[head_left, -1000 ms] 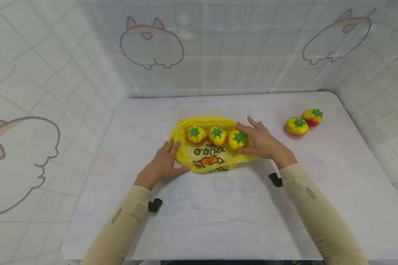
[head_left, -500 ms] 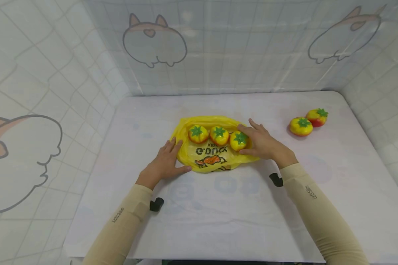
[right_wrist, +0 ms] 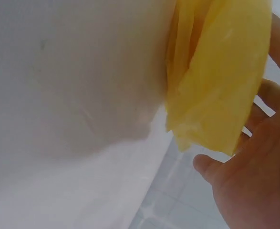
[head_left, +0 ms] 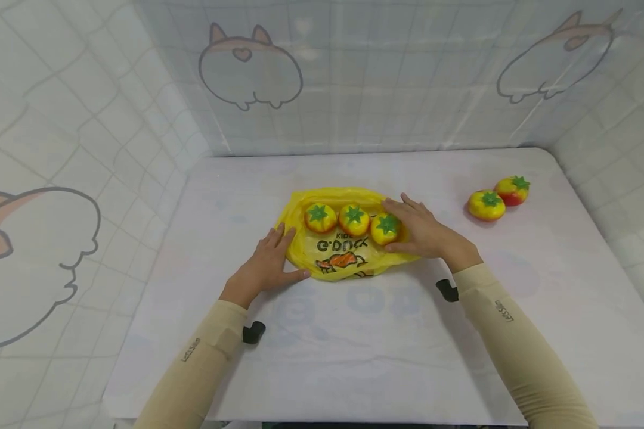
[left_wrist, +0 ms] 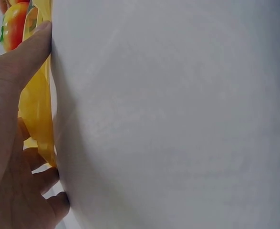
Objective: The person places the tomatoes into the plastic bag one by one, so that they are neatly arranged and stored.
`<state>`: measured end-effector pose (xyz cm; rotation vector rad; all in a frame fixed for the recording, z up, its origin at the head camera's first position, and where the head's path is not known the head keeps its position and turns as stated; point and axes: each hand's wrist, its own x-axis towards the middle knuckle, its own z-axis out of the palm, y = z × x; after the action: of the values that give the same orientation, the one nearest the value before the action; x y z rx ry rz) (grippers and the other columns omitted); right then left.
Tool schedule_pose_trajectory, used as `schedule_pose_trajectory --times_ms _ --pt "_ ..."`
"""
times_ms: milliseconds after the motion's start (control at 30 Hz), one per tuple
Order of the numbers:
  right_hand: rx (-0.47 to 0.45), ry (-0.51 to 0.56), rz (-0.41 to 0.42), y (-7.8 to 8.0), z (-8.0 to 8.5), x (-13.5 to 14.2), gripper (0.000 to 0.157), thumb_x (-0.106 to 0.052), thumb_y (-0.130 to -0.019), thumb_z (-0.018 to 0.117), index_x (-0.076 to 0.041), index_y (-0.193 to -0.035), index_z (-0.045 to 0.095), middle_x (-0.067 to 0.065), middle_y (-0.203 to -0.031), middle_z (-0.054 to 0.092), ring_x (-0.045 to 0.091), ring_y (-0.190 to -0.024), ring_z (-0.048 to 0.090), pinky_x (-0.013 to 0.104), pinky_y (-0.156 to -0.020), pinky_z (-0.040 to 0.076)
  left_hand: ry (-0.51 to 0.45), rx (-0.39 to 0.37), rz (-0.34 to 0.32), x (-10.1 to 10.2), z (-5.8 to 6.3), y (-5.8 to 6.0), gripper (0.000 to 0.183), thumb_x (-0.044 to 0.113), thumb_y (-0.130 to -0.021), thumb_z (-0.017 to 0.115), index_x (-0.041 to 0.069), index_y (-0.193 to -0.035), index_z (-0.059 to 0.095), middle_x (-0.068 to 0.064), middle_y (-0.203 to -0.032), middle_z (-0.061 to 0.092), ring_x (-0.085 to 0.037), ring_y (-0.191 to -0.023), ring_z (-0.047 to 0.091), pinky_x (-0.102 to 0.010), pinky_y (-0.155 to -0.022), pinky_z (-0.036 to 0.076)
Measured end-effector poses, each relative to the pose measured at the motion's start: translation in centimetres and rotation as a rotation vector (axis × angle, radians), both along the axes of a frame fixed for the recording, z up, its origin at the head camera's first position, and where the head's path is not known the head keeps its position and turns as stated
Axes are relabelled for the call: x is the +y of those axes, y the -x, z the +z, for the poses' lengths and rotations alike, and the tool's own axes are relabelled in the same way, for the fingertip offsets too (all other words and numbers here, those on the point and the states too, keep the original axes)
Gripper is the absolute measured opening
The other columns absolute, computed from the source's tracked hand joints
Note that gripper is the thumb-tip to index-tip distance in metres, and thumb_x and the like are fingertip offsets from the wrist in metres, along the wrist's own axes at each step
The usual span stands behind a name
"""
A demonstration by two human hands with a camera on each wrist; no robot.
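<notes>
A yellow plastic bag (head_left: 333,275) with printed lettering lies at mid-table in the head view, its rim spread wide. Three yellow toy persimmons with green leafy tops sit in a row inside it: a left one (head_left: 320,218), a middle one (head_left: 354,220) and a right one (head_left: 385,229). My left hand (head_left: 263,262) rests against the bag's left edge, fingers and thumb spread. At the right edge, my right hand (head_left: 424,231) touches the bag beside the right persimmon, fingers fairly straight. In the right wrist view the yellow bag (right_wrist: 221,81) stands up along the hand.
Two more yellow-and-red toy persimmons, a nearer one (head_left: 486,205) and a farther one (head_left: 513,190), lie side by side at the back right of the white-covered table (head_left: 354,357). A tiled-pattern curtain (head_left: 375,77) rises behind the table's back edge.
The head view has shifted slightly since one second ago. Both hands stay at the bag's edges, with the right fingers edging very slightly left since half a second ago.
</notes>
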<state>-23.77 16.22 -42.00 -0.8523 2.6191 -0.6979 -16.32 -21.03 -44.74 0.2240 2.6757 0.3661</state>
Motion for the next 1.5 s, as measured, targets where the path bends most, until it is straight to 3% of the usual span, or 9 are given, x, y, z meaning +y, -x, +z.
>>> schedule_pose_trajectory --times_ms 500,1000,1500 --pt "0.049 0.041 -0.05 0.2 1.2 0.5 0.1 -0.049 -0.086 0.082 -0.018 -0.164 0.028 0.004 -0.172 0.021 0.035 -0.16 0.004 0.068 -0.123 0.011 -0.004 0.008 -0.003 -0.6 -0.5 -0.5 0.118 0.075 -0.085 0.065 0.016 -0.167 0.004 -0.015 -0.173 -0.007 -0.039 -0.159 -0.002 -0.057 -0.127 0.01" --pt "0.217 0.092 -0.117 0.6 2.0 2.7 0.097 -0.046 -0.088 0.081 -0.021 -0.164 0.026 0.005 -0.171 0.021 0.041 -0.156 0.015 0.073 -0.117 0.023 -0.003 0.018 -0.004 -0.7 -0.8 -0.2 0.119 0.076 -0.084 0.066 0.016 -0.167 0.006 -0.015 -0.173 -0.006 -0.039 -0.159 -0.002 -0.057 -0.127 0.01" --pt "0.367 0.137 -0.26 1.0 2.9 5.8 0.093 -0.037 -0.09 0.079 -0.013 -0.163 0.026 0.017 -0.166 0.028 0.048 -0.151 0.023 0.072 -0.118 0.022 -0.01 0.024 -0.019 -0.4 -0.6 0.1 0.119 0.076 -0.084 0.064 0.015 -0.167 0.005 -0.015 -0.173 -0.007 -0.04 -0.159 -0.002 -0.057 -0.127 0.01"
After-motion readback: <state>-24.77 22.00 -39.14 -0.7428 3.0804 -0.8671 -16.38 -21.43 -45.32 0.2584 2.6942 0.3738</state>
